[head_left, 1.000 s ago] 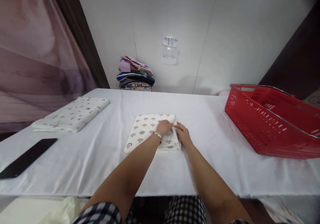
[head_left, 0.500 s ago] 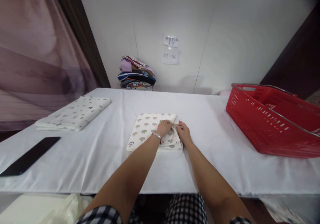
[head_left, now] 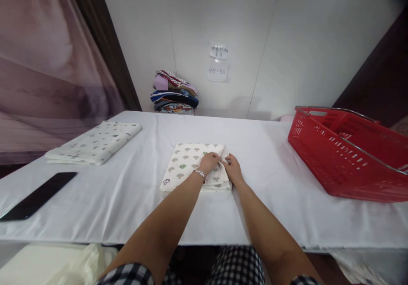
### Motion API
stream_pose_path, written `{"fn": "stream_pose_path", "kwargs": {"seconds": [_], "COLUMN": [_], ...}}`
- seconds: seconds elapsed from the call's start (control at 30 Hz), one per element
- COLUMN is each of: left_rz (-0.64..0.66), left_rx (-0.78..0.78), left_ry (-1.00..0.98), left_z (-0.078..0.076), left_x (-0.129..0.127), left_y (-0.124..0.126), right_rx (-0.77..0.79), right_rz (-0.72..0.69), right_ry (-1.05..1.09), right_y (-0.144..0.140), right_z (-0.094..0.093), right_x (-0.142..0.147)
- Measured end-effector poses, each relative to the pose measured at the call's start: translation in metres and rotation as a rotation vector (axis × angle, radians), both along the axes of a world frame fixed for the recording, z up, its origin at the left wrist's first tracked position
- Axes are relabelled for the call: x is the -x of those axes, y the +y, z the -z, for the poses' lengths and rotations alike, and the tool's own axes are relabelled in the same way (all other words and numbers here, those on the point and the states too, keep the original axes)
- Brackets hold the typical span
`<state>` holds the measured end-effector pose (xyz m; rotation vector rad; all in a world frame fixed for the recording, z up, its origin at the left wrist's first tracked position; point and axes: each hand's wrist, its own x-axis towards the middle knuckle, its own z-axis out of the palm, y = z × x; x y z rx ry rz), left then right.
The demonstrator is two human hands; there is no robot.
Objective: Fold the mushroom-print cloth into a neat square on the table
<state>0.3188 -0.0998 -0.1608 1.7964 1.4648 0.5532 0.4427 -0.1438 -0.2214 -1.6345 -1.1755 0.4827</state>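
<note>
White cotton cloth (head_left: pixel 186 165) w/ mushroom print lies folded at centre of table (head_left: pixel 134 200), both hands on its right edge. Left hand (head_left: pixel 208 162) comes in from lower left, forearm stretched long across table, bracelet (head_left: pixel 200 173) at wrist, palm down on cloth, fingers curled together & pinching fabric at right edge. Right hand (head_left: pixel 233 169) sits just beside it, touching same edge from the right, fingers bent & bunched on cloth layers; thumbs of both hands nearly meet. Exact grip under fingertips hard to see, too small. Forearms run roughly parallel, converging toward cloth. Red basket (head_left: pixel 347 149) stands far right on table, well apart from hands, tilted a bit in view; inside mostly hidden by its wall, contents can't tell. 2nd folded cloth (head_left: pixel 94 142) lies far left near table's back corner. Black phone (head_left: pixel 38 195) flat near left front edge. Stack of coloured fabrics (head_left: pixel 174 94) sits behind table against wall, under 2 paper notes (head_left: pixel 217 62).
</note>
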Motion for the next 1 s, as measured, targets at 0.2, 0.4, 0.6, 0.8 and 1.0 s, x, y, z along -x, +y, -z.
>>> {"fn": "stream_pose_path", "kwargs": {"seconds": [0.2,0.4,0.6,0.8,1.0], "left_rz": [-0.01,-0.006,0.0,-0.004,0.01], "left_rx": [0.002,0.001,-0.002,-0.001,-0.008], "left_ry": [-0.002,-0.014,-0.01,-0.014,-0.046], "left_z": [0.0018,0.0009,0.001,0.0014,0.004], "left_x": [0.0001,0.0009,0.0006,0.0005,0.0009], "left_y": [0.0001,-0.0015,-0.0006,-0.0004,0.0001], "right_rx": [0.008,0.04,0.043,0.005,-0.021], "right_rz": [-0.042,-0.012,-0.052,-0.058,-0.061], "right_ry": [0.027,0.033,0.064,-0.031,0.0], "right_y": [-0.001,-0.0013,-0.0032,-0.0027,-0.0042], "right_z": [-0.0012,-0.0053,-0.007,-0.006,-0.0094], "right_x": [0.0004,0.0028,0.0042,0.0042,0.0075]}}
